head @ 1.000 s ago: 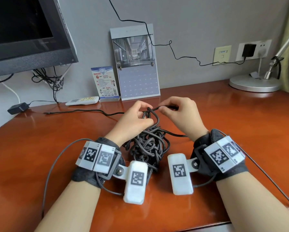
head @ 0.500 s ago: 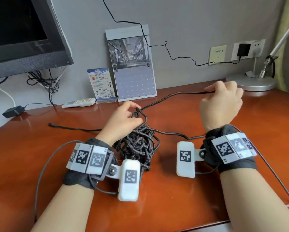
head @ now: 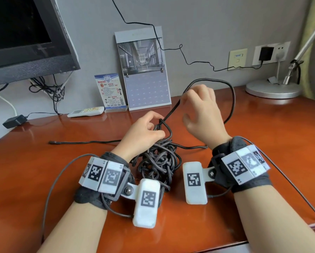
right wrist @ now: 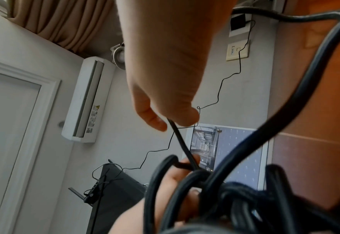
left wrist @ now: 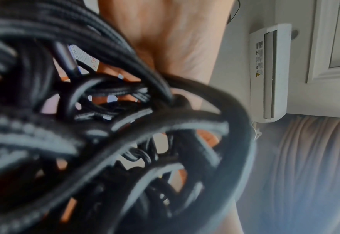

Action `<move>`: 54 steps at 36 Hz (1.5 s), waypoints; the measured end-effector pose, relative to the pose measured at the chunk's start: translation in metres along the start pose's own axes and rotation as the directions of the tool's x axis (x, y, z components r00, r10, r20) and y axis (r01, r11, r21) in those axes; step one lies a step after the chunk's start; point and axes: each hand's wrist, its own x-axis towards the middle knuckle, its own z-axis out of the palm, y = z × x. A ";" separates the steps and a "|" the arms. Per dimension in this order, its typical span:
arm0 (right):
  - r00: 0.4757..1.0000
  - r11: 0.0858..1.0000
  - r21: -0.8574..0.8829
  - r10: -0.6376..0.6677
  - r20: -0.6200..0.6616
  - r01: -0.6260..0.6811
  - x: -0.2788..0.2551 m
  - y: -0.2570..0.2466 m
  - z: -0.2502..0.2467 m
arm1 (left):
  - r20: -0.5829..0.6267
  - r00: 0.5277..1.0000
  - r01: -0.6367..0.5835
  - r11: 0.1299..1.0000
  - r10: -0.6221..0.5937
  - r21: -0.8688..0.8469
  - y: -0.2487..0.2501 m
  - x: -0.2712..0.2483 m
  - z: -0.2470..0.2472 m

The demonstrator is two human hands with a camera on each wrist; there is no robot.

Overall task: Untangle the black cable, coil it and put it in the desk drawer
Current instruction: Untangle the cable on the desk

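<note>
Head view. The black cable (head: 158,161) is lying in a dense knotted heap on the surface (head: 262,143), directly below the fingers of both hands. The left hand (head: 144,132) is curling thumb and fingers around the strands at the top of the heap. The right hand (head: 201,114) is lifting a freed length up above the heap; that length is arching in a wide loop beyond the fingers and dropping back to the surface. One loose end is trailing out past the left hand. No drawer is showing.

Left wrist view. The tangle (left wrist: 109,134) is filling the picture, blurred, pressed against the palm. The braided jacket is showing here, a detail the head view hardly gives; the fingers are mostly hidden behind the strands.

Right wrist view. The right hand (right wrist: 165,66) is pinching a single strand (right wrist: 182,144) between thumb and fingertips, the strand running taut down to the knot held under the left fingers. This pinch is not clear from the head view.

Handling, judged: light, limp, springy; the woven jacket is likely giving good grip. Best taken near the knot and fed through slowly, since hard pulling may tighten it.
</note>
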 end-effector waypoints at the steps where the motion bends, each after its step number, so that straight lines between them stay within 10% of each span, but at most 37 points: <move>1: 1.000 1.000 -0.007 -0.004 0.017 0.004 0.000 -0.001 0.002 | 0.002 1.000 0.000 1.000 0.000 -0.002 0.001 0.000 0.001; 7: 0.990 0.991 -0.133 0.014 0.143 0.006 -0.001 -0.005 0.006 | 0.027 1.000 0.003 1.000 -0.002 -0.023 0.002 -0.001 0.002; 15: 0.978 0.945 -0.251 0.203 -0.047 -0.208 -0.002 0.002 0.002 | 0.034 0.999 -0.016 1.000 0.016 0.004 0.004 -0.001 0.002; 25: 0.723 0.678 -0.252 0.643 -0.253 -0.691 -0.005 0.044 -0.036 | -0.063 0.998 0.031 0.999 -0.029 0.029 -0.002 0.002 -0.001; 36: 0.963 0.949 -0.216 0.253 0.088 -0.229 -0.001 0.009 -0.013 | -0.035 0.999 0.024 1.000 -0.024 -0.013 0.000 0.001 0.002; 44: 0.958 0.999 0.036 0.008 0.287 -0.019 -0.002 -0.007 -0.002 | -0.023 0.999 0.045 0.999 -0.046 -0.023 0.001 0.000 0.002; 54: 0.968 0.979 -0.158 0.158 0.193 -0.128 -0.003 -0.005 -0.001 | -0.035 0.999 0.010 1.000 -0.010 0.014 0.001 0.000 0.002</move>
